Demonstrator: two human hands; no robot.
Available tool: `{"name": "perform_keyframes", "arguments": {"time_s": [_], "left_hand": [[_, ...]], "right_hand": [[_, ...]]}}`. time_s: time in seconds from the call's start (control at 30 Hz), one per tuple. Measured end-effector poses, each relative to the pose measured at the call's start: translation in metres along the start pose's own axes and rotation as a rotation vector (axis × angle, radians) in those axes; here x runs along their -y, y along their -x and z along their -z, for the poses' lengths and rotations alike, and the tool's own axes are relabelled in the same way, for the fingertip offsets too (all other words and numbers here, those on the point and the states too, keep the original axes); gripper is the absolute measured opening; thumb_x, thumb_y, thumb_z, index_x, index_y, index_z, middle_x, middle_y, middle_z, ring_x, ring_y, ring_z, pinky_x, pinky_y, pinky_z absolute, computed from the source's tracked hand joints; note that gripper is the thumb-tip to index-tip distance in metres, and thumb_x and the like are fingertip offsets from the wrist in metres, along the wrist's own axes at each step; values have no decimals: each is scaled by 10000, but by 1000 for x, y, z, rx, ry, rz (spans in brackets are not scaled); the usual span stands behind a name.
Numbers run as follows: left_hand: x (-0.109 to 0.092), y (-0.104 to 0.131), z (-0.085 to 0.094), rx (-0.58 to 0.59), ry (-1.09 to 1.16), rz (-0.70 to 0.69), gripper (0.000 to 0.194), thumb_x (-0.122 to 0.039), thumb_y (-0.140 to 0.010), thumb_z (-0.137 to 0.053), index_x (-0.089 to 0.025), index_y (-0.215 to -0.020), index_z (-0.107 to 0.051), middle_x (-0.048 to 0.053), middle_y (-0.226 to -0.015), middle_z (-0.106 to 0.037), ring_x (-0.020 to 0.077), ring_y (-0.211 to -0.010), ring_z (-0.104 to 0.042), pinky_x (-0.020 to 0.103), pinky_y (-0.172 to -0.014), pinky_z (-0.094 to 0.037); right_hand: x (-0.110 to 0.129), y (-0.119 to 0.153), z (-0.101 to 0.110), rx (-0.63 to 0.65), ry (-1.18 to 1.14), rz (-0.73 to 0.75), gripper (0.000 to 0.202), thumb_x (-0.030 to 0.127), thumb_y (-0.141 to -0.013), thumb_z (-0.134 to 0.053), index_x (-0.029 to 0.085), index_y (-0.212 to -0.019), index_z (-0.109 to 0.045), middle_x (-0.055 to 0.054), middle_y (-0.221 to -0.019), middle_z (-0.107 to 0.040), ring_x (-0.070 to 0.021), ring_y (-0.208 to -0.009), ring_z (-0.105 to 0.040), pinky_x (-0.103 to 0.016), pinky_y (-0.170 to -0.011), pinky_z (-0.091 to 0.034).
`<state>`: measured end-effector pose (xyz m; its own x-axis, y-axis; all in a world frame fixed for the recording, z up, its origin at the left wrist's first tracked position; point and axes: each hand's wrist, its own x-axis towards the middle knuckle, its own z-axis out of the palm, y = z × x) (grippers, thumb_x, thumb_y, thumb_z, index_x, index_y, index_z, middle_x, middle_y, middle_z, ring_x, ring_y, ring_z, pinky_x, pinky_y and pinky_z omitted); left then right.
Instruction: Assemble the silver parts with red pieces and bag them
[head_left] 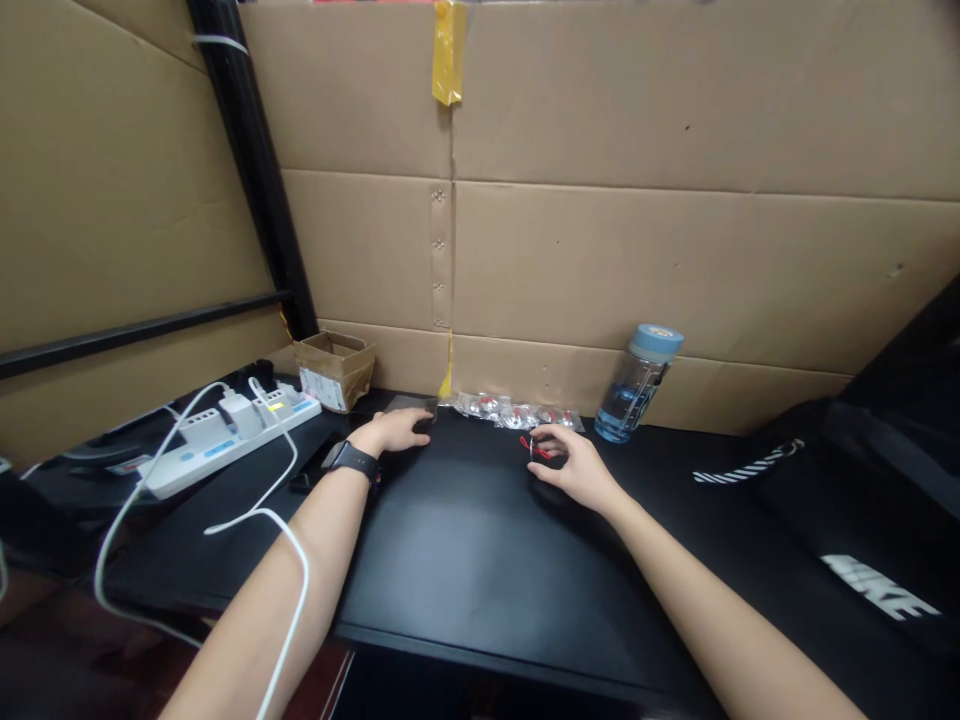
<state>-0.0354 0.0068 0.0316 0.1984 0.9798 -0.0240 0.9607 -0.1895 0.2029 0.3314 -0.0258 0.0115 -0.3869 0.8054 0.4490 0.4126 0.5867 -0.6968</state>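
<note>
My right hand (568, 465) is over the black tabletop (465, 540), thumb and fingers closed around a small item with a red cord (525, 441). A thin silvery edge shows between the fingertips; the rest of the item is hidden. On the left, my left hand (399, 430) reaches flat over some clear plastic bags (409, 403), fingers stretched forward and thumb apart. A dark watch is on that wrist. Several clear packets (517, 412) with silvery and red contents lie in a row along the back, between and beyond my hands.
A small open cardboard box (337, 375) stands at the back left. Nearer is a white power strip (225, 445) with plugs, and a white cable (292, 545) crosses above my left forearm. A blue-lidded bottle (637, 385) and a black bag (847, 500) are on the right. Cardboard walls (637, 250) enclose the back.
</note>
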Motion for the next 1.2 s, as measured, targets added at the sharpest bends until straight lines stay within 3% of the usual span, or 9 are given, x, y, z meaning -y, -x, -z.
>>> {"name": "perform_keyframes", "arguments": {"time_s": [0.2,0.33,0.47,0.6,0.77,0.93,1.2], "left_hand": [[-37,26,20,269,-83,-61,569,-492,-857,-643,-417,-1417,-575,10,-1557,-491,361,-1423,-457,543,-1135,-359],[-73,43,17,349,-51,-282,542,-377,-877,-642,-458,-1408,-572,-20,-1552,-501,324,-1378,-513,484,-1110,-402],[-101,42,-2,205,-7,-537,538,-173,-903,-589,-439,-1371,-604,-10,-1448,-589,263,-1336,-538,415,-1082,-417],[-115,32,-21,62,87,-656,385,-195,-881,-677,-368,-1225,-697,13,-1259,-662,223,-1197,-604,357,-1048,-412],[-121,27,-30,-73,191,-568,553,-361,-810,-778,-328,-1328,-588,44,-1362,-626,281,-1278,-553,405,-1012,-403],[-123,26,-35,-2,175,-569,489,-434,-885,-683,-313,-1348,-585,55,-1428,-609,308,-1313,-546,428,-1016,-383],[-127,28,-36,-10,212,-521,567,-429,-866,-714,-329,-1394,-533,51,-1418,-619,307,-1316,-543,417,-1018,-382]], "right_hand": [[-1,-2,16,-36,89,30,435,251,-746,-788,230,-1160,-657,-62,-1096,-728,-208,-910,-723,-342,-825,-599],[1,-2,24,-2,157,51,437,260,-756,-788,234,-1179,-682,-57,-1073,-726,-196,-886,-702,-330,-809,-578],[10,0,34,102,203,39,357,288,-764,-796,233,-1110,-728,-42,-1028,-748,-183,-845,-686,-305,-766,-550],[22,2,40,173,292,36,290,309,-764,-800,238,-1041,-759,-21,-950,-755,-170,-791,-661,-290,-719,-517],[31,3,36,193,295,44,246,293,-765,-787,239,-1004,-775,-25,-889,-755,-177,-748,-653,-294,-695,-512],[31,3,29,239,285,55,213,265,-738,-796,239,-949,-788,-38,-914,-765,-191,-754,-669,-306,-719,-535],[24,4,21,276,310,38,230,236,-718,-802,219,-947,-793,-50,-934,-760,-183,-743,-674,-297,-722,-539]]}}
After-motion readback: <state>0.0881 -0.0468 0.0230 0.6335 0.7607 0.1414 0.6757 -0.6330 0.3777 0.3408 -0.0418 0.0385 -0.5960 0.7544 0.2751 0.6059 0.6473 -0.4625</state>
